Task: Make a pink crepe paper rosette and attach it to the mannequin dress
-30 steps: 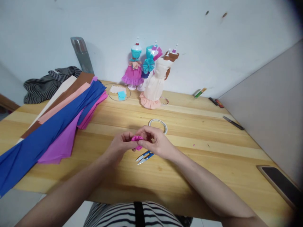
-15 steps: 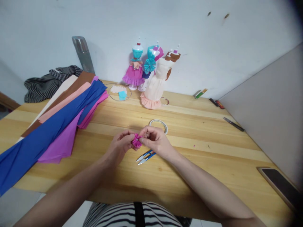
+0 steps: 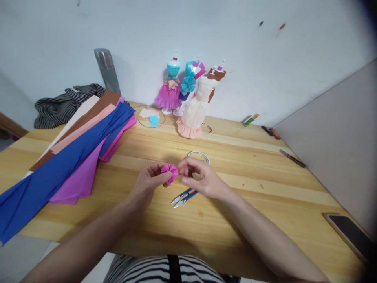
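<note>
A small round pink pleated rosette (image 3: 173,170) is pinched in my left hand (image 3: 148,180), the thumb lying across its face. Just to its right, my right hand (image 3: 203,179) is held with curled fingers and a gap between thumb and fingertips; nothing shows in it, and it looks apart from the rosette. Blue-handled thread snips (image 3: 183,198) lie on the table below my right hand, their blades spread toward the left. Partly behind that hand is a white roll of tape (image 3: 199,152).
Long sheets of coloured crepe paper (image 3: 73,153) cover the table's left side. Small mannequins (image 3: 193,102) in paper dresses stand by the wall, with a grey flask (image 3: 108,72) farther left. A craft knife (image 3: 293,158) and a phone (image 3: 347,232) lie on the right.
My right hand has come off the rosette and moved slightly right, its fingers parting. In my left hand the rosette has turned, and my thumb now crosses it.
</note>
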The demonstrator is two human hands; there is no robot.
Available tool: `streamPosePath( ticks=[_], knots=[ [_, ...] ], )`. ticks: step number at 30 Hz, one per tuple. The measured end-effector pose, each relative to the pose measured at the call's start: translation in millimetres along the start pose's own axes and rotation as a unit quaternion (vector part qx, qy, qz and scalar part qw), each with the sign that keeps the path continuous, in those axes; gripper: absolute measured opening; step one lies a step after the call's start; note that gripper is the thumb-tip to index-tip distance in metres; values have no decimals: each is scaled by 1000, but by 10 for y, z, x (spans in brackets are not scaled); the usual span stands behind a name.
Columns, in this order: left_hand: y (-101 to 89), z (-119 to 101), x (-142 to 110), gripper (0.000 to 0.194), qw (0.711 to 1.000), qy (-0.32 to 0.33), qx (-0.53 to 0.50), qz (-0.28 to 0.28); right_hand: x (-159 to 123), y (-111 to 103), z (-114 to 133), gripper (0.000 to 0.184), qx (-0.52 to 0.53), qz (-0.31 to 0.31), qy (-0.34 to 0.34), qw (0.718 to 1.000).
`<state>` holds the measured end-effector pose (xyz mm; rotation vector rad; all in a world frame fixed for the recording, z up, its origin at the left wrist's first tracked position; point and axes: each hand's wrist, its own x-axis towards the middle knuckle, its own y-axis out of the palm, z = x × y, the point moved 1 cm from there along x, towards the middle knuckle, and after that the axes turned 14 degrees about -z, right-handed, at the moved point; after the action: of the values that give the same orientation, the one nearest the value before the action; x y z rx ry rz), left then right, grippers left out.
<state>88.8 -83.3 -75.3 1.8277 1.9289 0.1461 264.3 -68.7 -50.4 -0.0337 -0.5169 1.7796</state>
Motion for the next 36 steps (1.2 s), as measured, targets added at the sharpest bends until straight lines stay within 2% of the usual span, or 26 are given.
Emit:
streamPosePath(
  ticks=[1,3,5,6,8,10,13,16,18,21,26,30,36],
  knots=[
    [-1,-20,-4,21,1000,7,6,0,-11,-43,-3,16,-64,59,-36,996],
    [-5,-47,-8,20,1000,19,14,-1,-60,-103,-33,21,-163,153,-111,968],
    [-10,-57,-11,19,1000,21,14,-6,-144,-121,-94,25,-230,199,-160,939],
    [-11,-58,-13,20,1000,21,12,-10,-196,-119,-133,21,-252,203,-172,931],
    [-9,-53,-14,20,1000,18,8,-15,-308,-105,-215,10,-279,193,-175,924],
    [-4,-45,-13,21,1000,16,11,-16,-410,-100,-287,5,-295,158,-162,929],
    [1,-32,-5,20,1000,15,24,-8,-489,-129,-350,8,-283,74,-81,953],
    [0,-31,-4,20,999,17,42,1,-460,-161,-315,18,-142,10,26,989],
    [-1,-41,-12,20,998,17,63,5,-399,-163,-235,27,-37,-11,66,997],
    [-2,-62,-26,21,995,21,99,21,-303,-138,-90,38,21,-7,88,996],
    [-3,-88,-22,19,985,65,153,36,-233,-118,23,50,28,9,122,992],
    [5,-102,-9,18,978,84,187,35,-220,-128,33,48,19,33,102,994],
    [22,-114,-26,17,976,78,197,43,-205,-121,37,41,25,47,96,994]
  ],
)
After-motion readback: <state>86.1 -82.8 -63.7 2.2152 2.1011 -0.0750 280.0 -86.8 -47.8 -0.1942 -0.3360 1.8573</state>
